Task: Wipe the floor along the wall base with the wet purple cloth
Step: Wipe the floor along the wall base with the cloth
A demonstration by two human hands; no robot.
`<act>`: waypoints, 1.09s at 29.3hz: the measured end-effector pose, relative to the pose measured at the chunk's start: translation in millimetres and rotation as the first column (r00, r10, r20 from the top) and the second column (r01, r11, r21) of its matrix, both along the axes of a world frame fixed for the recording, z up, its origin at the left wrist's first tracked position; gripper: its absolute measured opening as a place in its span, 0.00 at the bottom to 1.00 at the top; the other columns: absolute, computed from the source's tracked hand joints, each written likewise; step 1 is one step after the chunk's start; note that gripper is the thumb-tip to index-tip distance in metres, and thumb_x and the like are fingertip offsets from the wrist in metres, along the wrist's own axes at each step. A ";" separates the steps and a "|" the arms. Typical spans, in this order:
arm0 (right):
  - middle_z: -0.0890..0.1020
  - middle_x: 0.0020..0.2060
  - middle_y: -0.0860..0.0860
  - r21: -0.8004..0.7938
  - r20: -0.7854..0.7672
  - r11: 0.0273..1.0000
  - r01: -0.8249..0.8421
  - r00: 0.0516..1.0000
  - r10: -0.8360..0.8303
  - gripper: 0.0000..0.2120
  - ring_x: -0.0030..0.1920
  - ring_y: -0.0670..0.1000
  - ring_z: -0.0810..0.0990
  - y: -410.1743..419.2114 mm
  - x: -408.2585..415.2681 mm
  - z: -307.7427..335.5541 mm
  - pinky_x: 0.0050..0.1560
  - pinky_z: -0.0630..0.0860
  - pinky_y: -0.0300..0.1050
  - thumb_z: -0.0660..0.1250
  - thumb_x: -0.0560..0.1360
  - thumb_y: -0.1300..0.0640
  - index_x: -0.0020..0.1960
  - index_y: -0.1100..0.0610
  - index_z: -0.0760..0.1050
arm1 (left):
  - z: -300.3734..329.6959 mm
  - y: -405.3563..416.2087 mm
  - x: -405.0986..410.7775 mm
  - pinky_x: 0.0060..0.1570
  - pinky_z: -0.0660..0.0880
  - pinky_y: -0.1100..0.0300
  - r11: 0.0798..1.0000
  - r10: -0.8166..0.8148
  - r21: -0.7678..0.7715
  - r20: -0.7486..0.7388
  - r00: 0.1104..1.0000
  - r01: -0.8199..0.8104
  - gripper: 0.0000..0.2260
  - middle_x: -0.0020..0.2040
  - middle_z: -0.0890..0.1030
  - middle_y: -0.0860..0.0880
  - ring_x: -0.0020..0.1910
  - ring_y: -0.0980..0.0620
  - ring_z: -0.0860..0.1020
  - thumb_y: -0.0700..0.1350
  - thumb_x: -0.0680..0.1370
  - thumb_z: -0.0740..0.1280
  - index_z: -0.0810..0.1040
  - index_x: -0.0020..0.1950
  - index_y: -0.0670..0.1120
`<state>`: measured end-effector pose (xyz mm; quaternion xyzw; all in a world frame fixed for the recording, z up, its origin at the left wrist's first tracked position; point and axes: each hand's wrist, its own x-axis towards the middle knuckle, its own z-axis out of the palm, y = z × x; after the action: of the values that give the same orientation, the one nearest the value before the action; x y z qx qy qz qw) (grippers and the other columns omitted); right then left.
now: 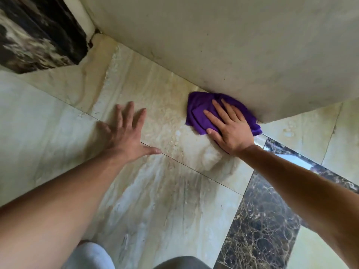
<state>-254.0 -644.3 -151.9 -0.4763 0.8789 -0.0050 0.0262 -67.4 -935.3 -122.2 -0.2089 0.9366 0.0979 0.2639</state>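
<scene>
A bunched purple cloth (202, 109) lies on the beige marble floor (147, 105), pushed up against the base of the pale wall (242, 61). My right hand (231, 129) presses flat on top of the cloth, fingers spread toward the wall, covering its near right part. My left hand (126, 133) rests flat on the bare floor to the left of the cloth, fingers apart, holding nothing. A pale wet or soapy streak runs over the tiles between the two hands.
A dark veined marble block (38, 35) stands at the far left corner beside a white pipe. A dark marble floor strip (260, 226) runs at the right, past the wall's end. My knees show at the bottom edge.
</scene>
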 end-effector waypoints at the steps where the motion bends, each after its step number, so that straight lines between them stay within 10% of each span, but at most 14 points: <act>1: 0.60 0.81 0.54 -0.008 0.001 1.000 0.000 1.000 0.000 0.27 0.80 0.60 0.59 -8.8 1.4 -1.6 0.78 0.57 0.57 0.52 0.84 0.37 0.80 0.43 0.58 | -0.7 -1.6 -0.3 0.65 0.52 0.18 1.000 0.001 0.000 0.017 1.000 -0.001 0.64 0.80 0.28 0.47 0.78 0.36 0.31 0.85 0.55 0.55 0.32 0.80 0.55; 13: 0.57 0.82 0.53 -0.005 0.094 0.999 -0.054 0.994 0.054 0.27 0.81 0.58 0.53 -206.5 -0.6 -2.8 0.80 0.50 0.55 0.47 0.84 0.37 0.81 0.43 0.56 | -9.6 -4.0 0.3 0.61 0.49 0.15 0.998 -0.038 -0.043 0.030 0.999 0.040 0.61 0.78 0.26 0.43 0.76 0.34 0.28 0.85 0.59 0.53 0.29 0.78 0.53; 22: 0.55 0.82 0.53 0.146 0.088 0.988 -0.041 0.996 0.028 0.29 0.81 0.59 0.54 -157.7 4.5 18.3 0.79 0.52 0.55 0.45 0.83 0.36 0.82 0.44 0.52 | 11.1 -18.2 0.1 0.65 0.50 0.19 0.995 -0.022 0.103 0.095 0.995 0.012 0.59 0.78 0.25 0.51 0.78 0.40 0.28 0.76 0.64 0.68 0.33 0.80 0.59; 32: 0.58 0.81 0.55 0.154 0.070 0.988 -0.011 0.998 0.000 0.29 0.80 0.59 0.57 -139.5 4.2 13.8 0.78 0.56 0.57 0.46 0.84 0.39 0.81 0.48 0.56 | -0.8 -32.3 31.5 0.64 0.50 0.18 0.998 0.064 -0.012 -0.045 0.997 -0.065 0.60 0.80 0.30 0.47 0.79 0.37 0.32 0.85 0.60 0.53 0.33 0.79 0.56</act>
<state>-249.8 -783.8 -138.1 -0.4748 0.8738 0.0465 0.0938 -35.9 -967.6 -123.0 -0.2385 0.9356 0.1045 0.2384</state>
